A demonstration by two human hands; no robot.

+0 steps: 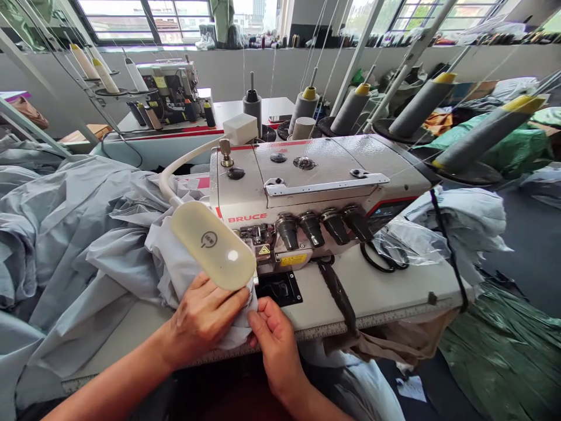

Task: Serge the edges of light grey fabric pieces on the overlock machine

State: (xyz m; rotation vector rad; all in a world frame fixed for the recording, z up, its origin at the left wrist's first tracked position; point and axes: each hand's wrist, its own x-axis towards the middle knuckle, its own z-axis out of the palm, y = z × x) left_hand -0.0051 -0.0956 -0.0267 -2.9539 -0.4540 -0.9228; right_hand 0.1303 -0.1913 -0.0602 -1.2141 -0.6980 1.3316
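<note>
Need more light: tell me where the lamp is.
Head view, left of centre: the lamp sits just above the left hand on the fabric, before the sewing machine.

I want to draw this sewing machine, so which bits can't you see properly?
Head view:
- Needle area of the overlock machine: hidden behind the lamp head.
- Edge of the grey fabric: covered by the left hand.
- Fingertips of the right hand: tucked under it, grip unclear.
- Blades of the scissors: hidden by the machine.

Fabric left of sewing machine; scissors right.
</note>
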